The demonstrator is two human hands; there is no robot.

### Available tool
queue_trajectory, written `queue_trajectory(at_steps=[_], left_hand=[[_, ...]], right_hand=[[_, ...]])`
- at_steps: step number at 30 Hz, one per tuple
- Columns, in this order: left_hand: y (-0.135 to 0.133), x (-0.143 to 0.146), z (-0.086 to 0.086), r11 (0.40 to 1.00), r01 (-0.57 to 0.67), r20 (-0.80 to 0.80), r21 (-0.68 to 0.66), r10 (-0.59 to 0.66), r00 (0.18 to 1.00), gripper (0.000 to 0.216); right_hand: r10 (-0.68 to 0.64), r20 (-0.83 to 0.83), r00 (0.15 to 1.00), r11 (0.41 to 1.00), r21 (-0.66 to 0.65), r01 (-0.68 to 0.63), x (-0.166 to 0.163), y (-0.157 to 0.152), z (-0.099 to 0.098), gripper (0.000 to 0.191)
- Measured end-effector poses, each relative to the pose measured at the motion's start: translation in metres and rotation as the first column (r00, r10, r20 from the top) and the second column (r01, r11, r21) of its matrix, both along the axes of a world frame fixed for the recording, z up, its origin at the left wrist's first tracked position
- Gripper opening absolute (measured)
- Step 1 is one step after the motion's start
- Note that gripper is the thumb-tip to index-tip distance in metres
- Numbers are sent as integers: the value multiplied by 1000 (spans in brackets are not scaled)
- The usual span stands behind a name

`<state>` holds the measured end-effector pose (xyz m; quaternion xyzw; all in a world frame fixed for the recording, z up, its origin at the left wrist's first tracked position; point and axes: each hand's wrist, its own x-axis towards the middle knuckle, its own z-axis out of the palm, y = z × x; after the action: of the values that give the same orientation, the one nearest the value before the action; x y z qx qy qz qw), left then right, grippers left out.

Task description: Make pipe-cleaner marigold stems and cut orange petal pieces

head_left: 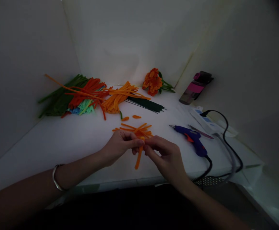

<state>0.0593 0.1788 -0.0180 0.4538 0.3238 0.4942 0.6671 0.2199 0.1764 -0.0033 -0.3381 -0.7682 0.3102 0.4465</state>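
My left hand (120, 145) and my right hand (164, 156) meet over the front of the white table (69, 140), both pinched on a short orange pipe cleaner (138, 158) whose lower end hangs down between them. Just behind my fingers lies a small heap of cut orange pipe cleaner pieces (136, 129). A silver bangle (56, 179) sits on my left wrist.
A pile of green, red, blue and orange pipe cleaners (86, 95) and dark green wires (145, 104) lies at the back. Finished orange flowers (154, 82) rest by the wall. A blue glue gun (193, 139) with black cord, a power strip (205, 121) and a dark bottle (195, 88) are at the right.
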Motion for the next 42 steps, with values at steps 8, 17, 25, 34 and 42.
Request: queue_trajectory(at_steps=[8, 17, 25, 34, 42], left_hand=[[0, 0, -1, 997, 31, 27, -73, -29, 999, 29], [1, 1, -4, 975, 125, 154, -186, -97, 983, 31], [0, -1, -5, 972, 182, 174, -149, -155, 972, 25], [-1, 3, -2, 989, -34, -84, 145, 47, 995, 22], [-11, 1, 5, 886, -68, -334, 458, 243, 911, 6]], right_hand=[[-35, 105, 994, 975, 224, 10, 1, -2, 6, 13], [-62, 56, 996, 911, 411, 34, 2, 1, -1, 17], [-82, 141, 987, 850, 527, -5, 8, 3, -7, 24], [-188, 245, 951, 872, 487, 47, 3, 3, -5, 13], [-193, 151, 969, 917, 378, 124, 4, 5, -4, 18]])
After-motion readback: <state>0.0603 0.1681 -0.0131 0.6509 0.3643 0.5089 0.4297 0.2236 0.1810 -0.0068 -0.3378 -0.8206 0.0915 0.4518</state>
